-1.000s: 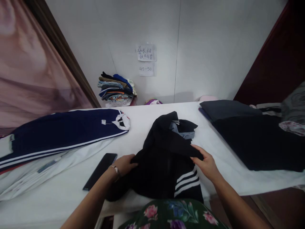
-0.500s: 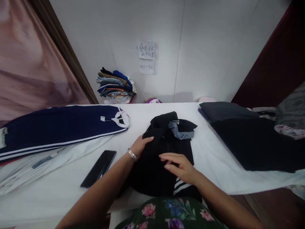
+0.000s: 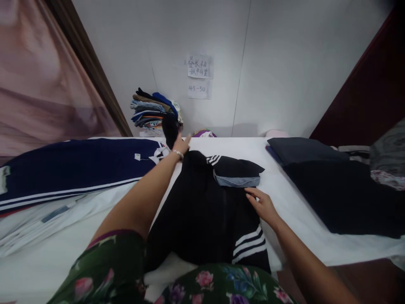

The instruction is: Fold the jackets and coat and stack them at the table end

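A black garment (image 3: pixel 202 211) with white stripes near its lower right lies spread in front of me. A strip of light blue denim (image 3: pixel 237 181) shows under a folded black flap at its top. My left hand (image 3: pixel 182 145) reaches forward at the garment's upper left, closed on a loose black end (image 3: pixel 171 130) that sticks up past the table's far edge. My right hand (image 3: pixel 262 206) rests at the garment's right edge just below the denim. Its fingers are stretched out and touch the cloth.
A navy garment (image 3: pixel 79 164) with a white collar lies at left, above white cloth (image 3: pixel 63 215). Folded dark clothes (image 3: pixel 341 194) lie at right. Behind the table's far edge stands a clothes stack (image 3: pixel 148 109). Paper notes (image 3: pixel 200 67) hang on the wall.
My left hand has moved forward and left with the black end, and the garment lies more spread out. My right hand has shifted right to its edge. My left arm now covers the phone.
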Motion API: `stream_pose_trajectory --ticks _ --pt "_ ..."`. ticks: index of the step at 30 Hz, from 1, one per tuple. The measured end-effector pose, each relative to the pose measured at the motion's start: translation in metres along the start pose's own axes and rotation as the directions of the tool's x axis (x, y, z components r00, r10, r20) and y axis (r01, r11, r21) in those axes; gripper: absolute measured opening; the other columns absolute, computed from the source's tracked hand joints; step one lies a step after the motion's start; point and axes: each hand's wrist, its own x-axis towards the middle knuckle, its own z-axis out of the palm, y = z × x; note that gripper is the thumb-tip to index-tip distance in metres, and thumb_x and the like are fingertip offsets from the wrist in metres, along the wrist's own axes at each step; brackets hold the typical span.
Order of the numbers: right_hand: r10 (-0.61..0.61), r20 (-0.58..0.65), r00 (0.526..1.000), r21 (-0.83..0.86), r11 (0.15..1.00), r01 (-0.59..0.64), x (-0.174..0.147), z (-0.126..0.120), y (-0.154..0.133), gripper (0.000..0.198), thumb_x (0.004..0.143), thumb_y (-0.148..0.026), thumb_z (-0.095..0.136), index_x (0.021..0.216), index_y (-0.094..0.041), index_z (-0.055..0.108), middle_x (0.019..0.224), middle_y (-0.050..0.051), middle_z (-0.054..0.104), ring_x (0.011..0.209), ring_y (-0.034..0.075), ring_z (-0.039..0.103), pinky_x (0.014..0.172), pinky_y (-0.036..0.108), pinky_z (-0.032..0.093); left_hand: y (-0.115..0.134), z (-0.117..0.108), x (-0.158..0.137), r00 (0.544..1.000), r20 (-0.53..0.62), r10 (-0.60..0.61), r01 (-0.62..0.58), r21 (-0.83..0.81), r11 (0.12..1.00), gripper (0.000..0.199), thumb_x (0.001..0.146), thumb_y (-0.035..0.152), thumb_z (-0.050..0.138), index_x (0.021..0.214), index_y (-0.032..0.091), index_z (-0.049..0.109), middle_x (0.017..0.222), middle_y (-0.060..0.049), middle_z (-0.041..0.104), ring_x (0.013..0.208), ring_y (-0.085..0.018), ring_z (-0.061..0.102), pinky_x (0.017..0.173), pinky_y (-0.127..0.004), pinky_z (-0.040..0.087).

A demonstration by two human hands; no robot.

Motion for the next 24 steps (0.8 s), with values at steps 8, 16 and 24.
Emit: stream_pose_trajectory --ticks 8,16,24 --pt "0.149 0.121 0.982 -0.344 0.934 -0.099 0.015 -0.007 0.006 0.05 0.085 -0.033 0.046 0.134 -0.026 0.046 0.082 0.001 0.067 0.071 0.019 0.062 0.066 0.031 0.046 -0.063 0.032 -0.082 0.953 0.304 -0.001 -0.123 0.389 0.913 0.034 0.075 0.034 0.061 0.105 0.019 0.064 0.079 -0.003 0.069 0.077 -0.018 0.063 0.07 -0.025 0.045" --pt "0.336 0.212 0.918 -0.546 0.82 -0.173 0.058 0.007 0.005 0.035 0.081 -0.023 0.055 0.116 -0.024 0.062 0.092 0.009 0.069 0.09 0.026 0.063 0.076 0.034 0.043 -0.047 0.081 -0.076 0.846 0.532 -0.023 -0.105 0.21 0.972 0.042 0.072 0.054 0.062 0.09 0.016 0.067 0.064 -0.005 0.067 0.052 -0.019 0.059 0.057 -0.031 0.045" --pt "0.34 0.28 0.898 -0.239 0.93 -0.278 0.152 -0.032 -0.013 0.016 0.085 -0.026 0.052 0.088 -0.018 0.065 0.066 0.003 0.067 0.051 0.012 0.059 0.052 0.024 0.048 -0.022 0.101 -0.026 0.896 0.405 0.183 -0.193 -0.017 0.981 0.036 0.075 0.043 0.065 0.09 0.011 0.066 0.088 -0.007 0.069 0.094 -0.022 0.062 0.082 -0.027 0.043"
